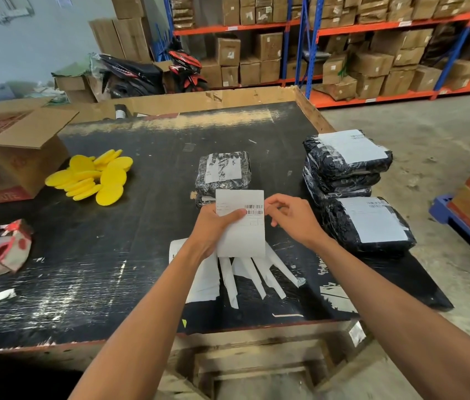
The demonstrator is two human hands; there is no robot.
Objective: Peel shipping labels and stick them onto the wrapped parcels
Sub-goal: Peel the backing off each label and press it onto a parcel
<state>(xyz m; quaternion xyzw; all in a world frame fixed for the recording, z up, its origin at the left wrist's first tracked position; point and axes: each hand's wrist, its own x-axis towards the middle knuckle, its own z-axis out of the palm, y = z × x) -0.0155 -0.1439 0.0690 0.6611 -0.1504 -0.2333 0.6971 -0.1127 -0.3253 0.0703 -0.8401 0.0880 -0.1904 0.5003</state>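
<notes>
Label sheet (241,223) held upright lengthwise above table's (112,255) near edge, barcode at right, print unreadable, gripped by left hand (213,229), right hand (291,217) pinching its right edge.

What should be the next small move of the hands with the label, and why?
Probably the right hand should pull the label's right edge away from the backing. The left hand already grips the label sheet with its thumb across the front, and the right fingertips pinch that edge beside the barcode. The parcel just behind seems the likely target.
</notes>
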